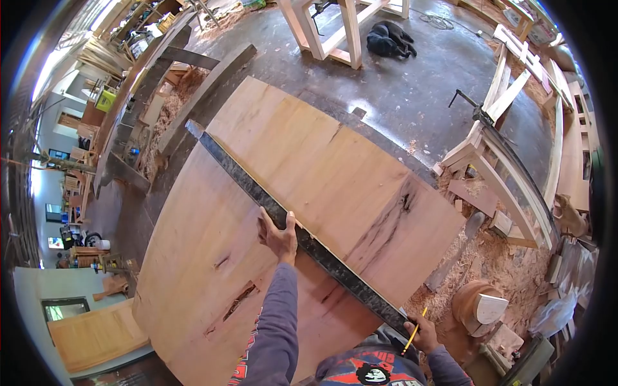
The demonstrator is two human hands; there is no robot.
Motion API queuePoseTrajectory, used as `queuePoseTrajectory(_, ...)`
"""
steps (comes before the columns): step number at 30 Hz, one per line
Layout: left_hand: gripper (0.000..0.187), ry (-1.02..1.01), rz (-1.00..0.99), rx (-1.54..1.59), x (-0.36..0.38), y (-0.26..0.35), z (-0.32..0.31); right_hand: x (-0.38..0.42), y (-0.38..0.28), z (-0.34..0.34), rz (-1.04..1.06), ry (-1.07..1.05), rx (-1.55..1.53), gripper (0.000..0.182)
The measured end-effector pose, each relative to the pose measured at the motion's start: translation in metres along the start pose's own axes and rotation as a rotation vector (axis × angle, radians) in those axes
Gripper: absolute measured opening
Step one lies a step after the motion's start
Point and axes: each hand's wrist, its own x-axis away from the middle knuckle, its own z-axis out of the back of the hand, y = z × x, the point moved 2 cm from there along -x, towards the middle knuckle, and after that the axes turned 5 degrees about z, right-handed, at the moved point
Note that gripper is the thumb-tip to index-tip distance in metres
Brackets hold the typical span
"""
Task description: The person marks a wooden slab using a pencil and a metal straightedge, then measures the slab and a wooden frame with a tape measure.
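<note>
A long dark straightedge [340,273] lies diagonally across a wide pale wooden panel [193,225]. About midway along it, my left hand [280,239] grips the straightedge, thumb over it and the other fingers at its near side. At its lower right end, my right hand [423,334] is closed around a yellow pencil [414,331], close against the straightedge. Some of the right fingers are hidden. The panel shows dark grain streaks, and a dark crack [240,300] runs to the left of my left forearm.
Wooden frames stand at the top [353,38] and at the right [508,186], the latter with a clamp [475,110]. A black dog [389,40] lies on the floor. Shavings [496,270] and offcuts surround a round wood block [479,307]. A long beam [206,96] lies at upper left.
</note>
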Motion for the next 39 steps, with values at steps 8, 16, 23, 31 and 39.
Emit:
queuePoseTrajectory(8, 0.093, -0.031, 0.022, 0.005, 0.003, -0.001, -0.001, -0.003, -0.005, 0.005, 0.002, 0.013, 0.022, 0.028)
queuePoseTrajectory(16, 0.093, -0.018, 0.028, 0.008, 0.000, 0.002, -0.001, -0.002, -0.002, 0.005, 0.004, 0.006, 0.018, 0.031)
queuePoseTrajectory(23, 0.092, -0.035, 0.024, 0.010, 0.001, -0.001, -0.001, -0.001, -0.001, 0.005, 0.011, -0.009, 0.039, 0.033)
queuePoseTrajectory(31, 0.093, -0.031, 0.035, -0.013, 0.001, 0.004, -0.003, -0.005, -0.004, 0.009, 0.013, -0.009, 0.025, 0.033)
queuePoseTrajectory(39, 0.096, -0.053, 0.054, -0.027, 0.004, 0.009, 0.001, -0.010, -0.001, 0.021, 0.031, -0.010, 0.076, 0.034)
